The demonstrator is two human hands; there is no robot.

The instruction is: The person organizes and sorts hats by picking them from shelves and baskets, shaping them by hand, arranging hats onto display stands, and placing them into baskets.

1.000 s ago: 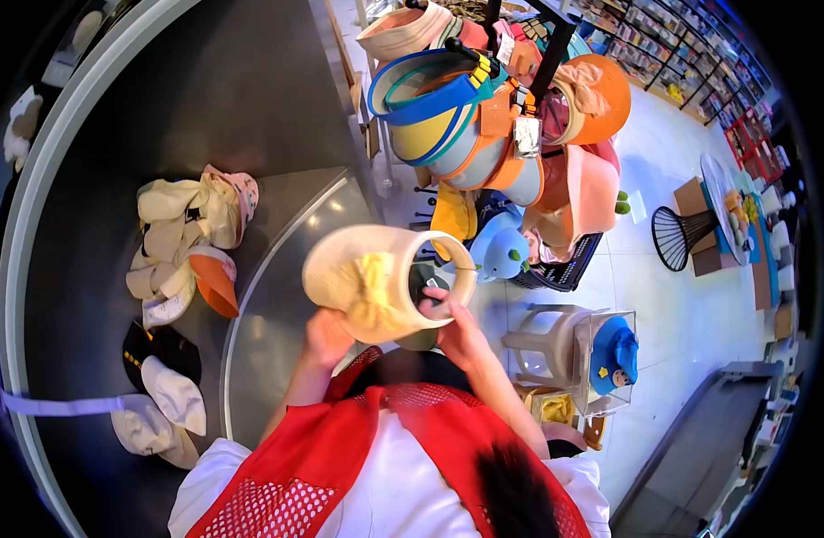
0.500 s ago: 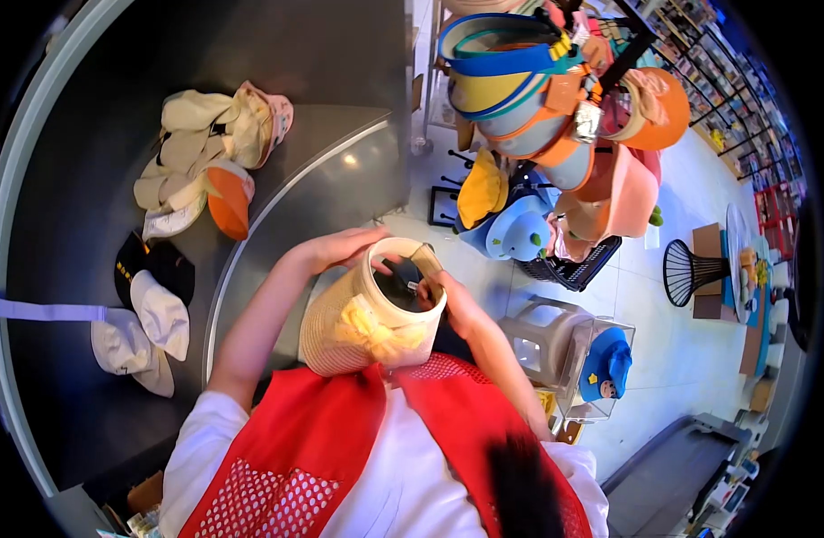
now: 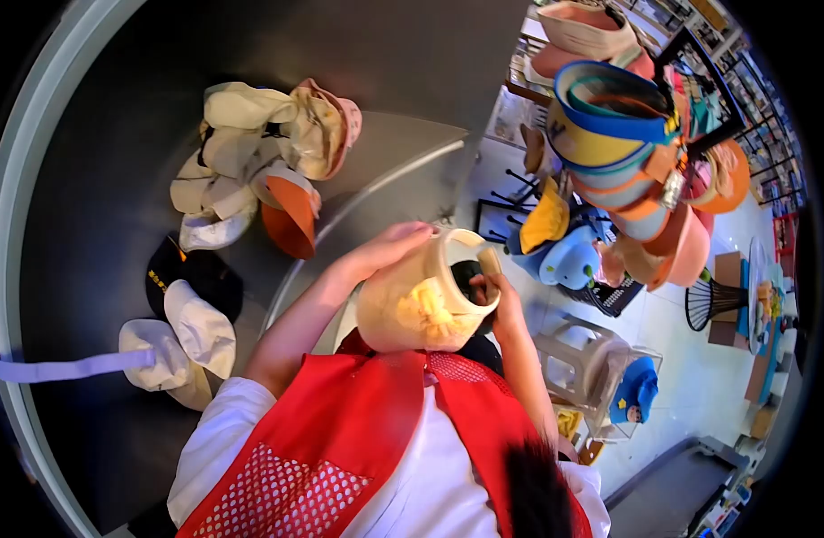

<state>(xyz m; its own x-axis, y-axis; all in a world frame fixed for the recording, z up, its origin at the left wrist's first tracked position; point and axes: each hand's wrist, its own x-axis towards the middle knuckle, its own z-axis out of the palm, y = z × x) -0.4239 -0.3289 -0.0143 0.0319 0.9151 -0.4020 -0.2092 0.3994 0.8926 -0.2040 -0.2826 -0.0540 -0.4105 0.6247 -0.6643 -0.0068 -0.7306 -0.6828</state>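
Note:
A cream straw sun visor (image 3: 385, 309) with a pale yellow bow on its front is held close before my chest, its open ring tilted toward the right. My left hand (image 3: 387, 251) wraps the far upper side of the ring, with some fingertips hidden behind it. On the right, my right hand (image 3: 504, 305) grips the band at the ring's edge, fingers reaching inside. Something dark shows within the ring, too unclear to name.
Pale caps and bucket hats (image 3: 241, 134) lie on the dark surface at left, with a black cap (image 3: 216, 280) and white hats (image 3: 199, 327) nearer. Colourful visors (image 3: 614, 134) hang on a stand at right, above a black basket (image 3: 614, 298). A stool (image 3: 573, 359) stands nearby.
The view has shifted, so the surroundings sit further right. Both hands still hold the visor, which has turned slightly, its ring now facing more to the right.

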